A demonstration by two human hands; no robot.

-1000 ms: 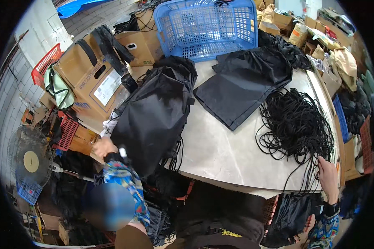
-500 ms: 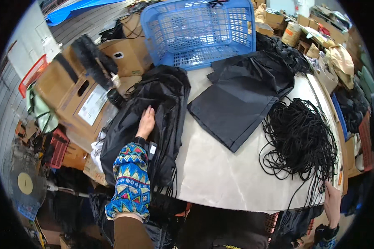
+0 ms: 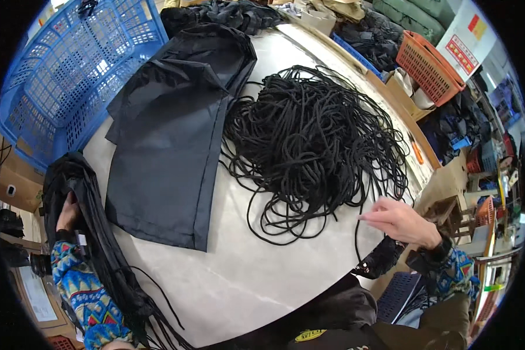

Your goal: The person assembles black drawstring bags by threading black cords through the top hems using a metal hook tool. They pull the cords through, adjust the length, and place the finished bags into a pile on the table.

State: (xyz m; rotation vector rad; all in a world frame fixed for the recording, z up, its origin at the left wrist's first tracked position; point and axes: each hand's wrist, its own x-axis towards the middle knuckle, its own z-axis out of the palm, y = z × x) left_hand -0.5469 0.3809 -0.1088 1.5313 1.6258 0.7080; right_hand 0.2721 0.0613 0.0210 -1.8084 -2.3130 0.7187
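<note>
My left hand (image 3: 68,214) is on a long heap of crumpled black fabric (image 3: 108,251) at the left. Its fingers point away from me, partly hidden by the folds; it looks open, resting there. At the right, my right hand (image 3: 403,223) hovers over the table edge, thumb and fingers pressed together. One black cord runs down past its fingertips; whether they pinch it I cannot make out. Beside this hand lies a big tangled pile of black cord (image 3: 312,137). Between the pile and the heap, a flat black fabric piece (image 3: 163,175) with stitched edges is spread out.
A blue plastic basket (image 3: 70,76) stands tilted at the far left. Pale tabletop (image 3: 233,280) shows in front. An orange-handled tool (image 3: 416,150) lies by the right edge. Beyond are an orange basket (image 3: 429,67) and cardboard boxes (image 3: 32,291).
The view has swung right, so the table things sit further left. My right hand has risen from the cord ends at the table's edge to beside the pile. My left hand stays on the fabric.
</note>
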